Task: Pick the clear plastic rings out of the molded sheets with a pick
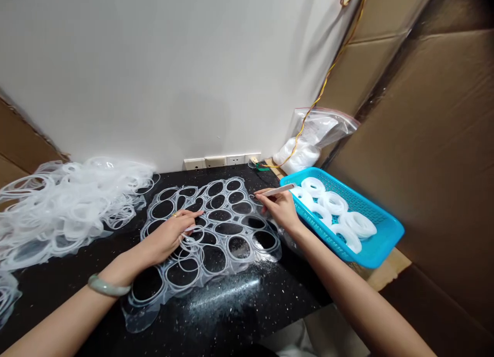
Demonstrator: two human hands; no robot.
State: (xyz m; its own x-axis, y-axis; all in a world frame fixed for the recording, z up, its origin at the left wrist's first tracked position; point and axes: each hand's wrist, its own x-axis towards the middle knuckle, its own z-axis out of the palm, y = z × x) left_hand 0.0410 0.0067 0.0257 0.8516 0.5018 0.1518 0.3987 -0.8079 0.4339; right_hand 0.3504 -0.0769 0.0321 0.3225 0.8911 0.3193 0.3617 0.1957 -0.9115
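A translucent sheet with rows of ring-shaped outlines and oval holes lies flat on the black speckled tabletop. Over its middle is my left hand, index finger stretched onto the sheet and the other fingers curled around several loose translucent rings. My right hand grips a slim white pen-like tool, its thin end pointing left at the sheet's right edge. The exact kind of tool cannot be made out. Beside that hand, a blue plastic basket contains several coiled bundles of white rings.
A big heap of translucent rings and sheet scraps covers the table's left side. Wall sockets line the back, with a yellow-red cable plugged in. A clear plastic bag stands behind the basket. Cardboard walls the right side.
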